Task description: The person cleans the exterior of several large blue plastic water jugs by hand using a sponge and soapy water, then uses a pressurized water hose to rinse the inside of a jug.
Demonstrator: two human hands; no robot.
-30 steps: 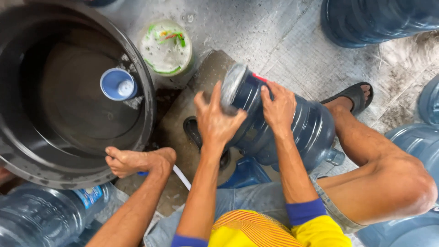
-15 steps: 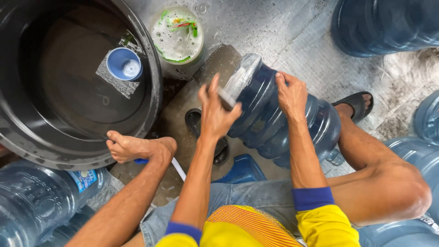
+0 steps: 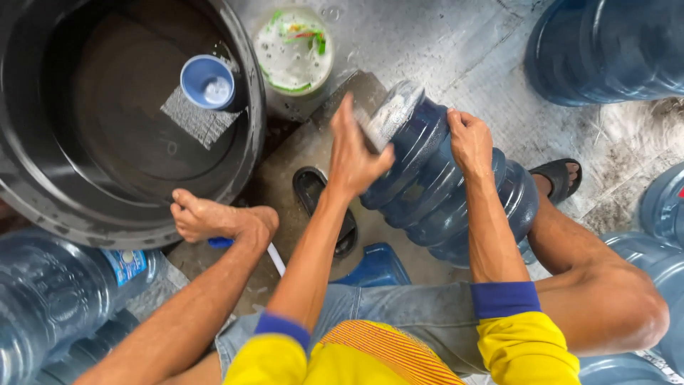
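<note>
Head view looks straight down on a ribbed, translucent blue water jug [image 3: 456,192] lying tilted on wet, scuffed grey concrete [image 3: 463,50], its flat bottom turned up and to the far left, pale and blurred as if foamy. Left of it sits a wide black plastic tub [image 3: 43,178] with a thick rim; inside are a small round blue cup [image 3: 207,80] and a grey mesh patch. Beyond the jug stands a round white container [image 3: 293,50] holding suds and green scraps. More big blue jugs crowd the far right [image 3: 605,43] and near left [image 3: 57,299] corners. A black sandal [image 3: 320,207] lies under the left forearm, and a low blue stool [image 3: 377,265] shows near the knees.

Against half a second ago, the jug sits a little further right and its bottom faces more towards the far side; the left hand has slid up onto that end, and the view has drifted so the tub fills more of the left.

The left hand [image 3: 353,153] presses on the jug's bottom edge, fingers curled, wrist bent; whether it holds a scrubber I cannot tell. The right hand [image 3: 470,139] lies palm down on the jug's upper ribs, fingers wrapped over the curve, steadying it, forearm running back to a yellow sleeve with a blue cuff.
</note>
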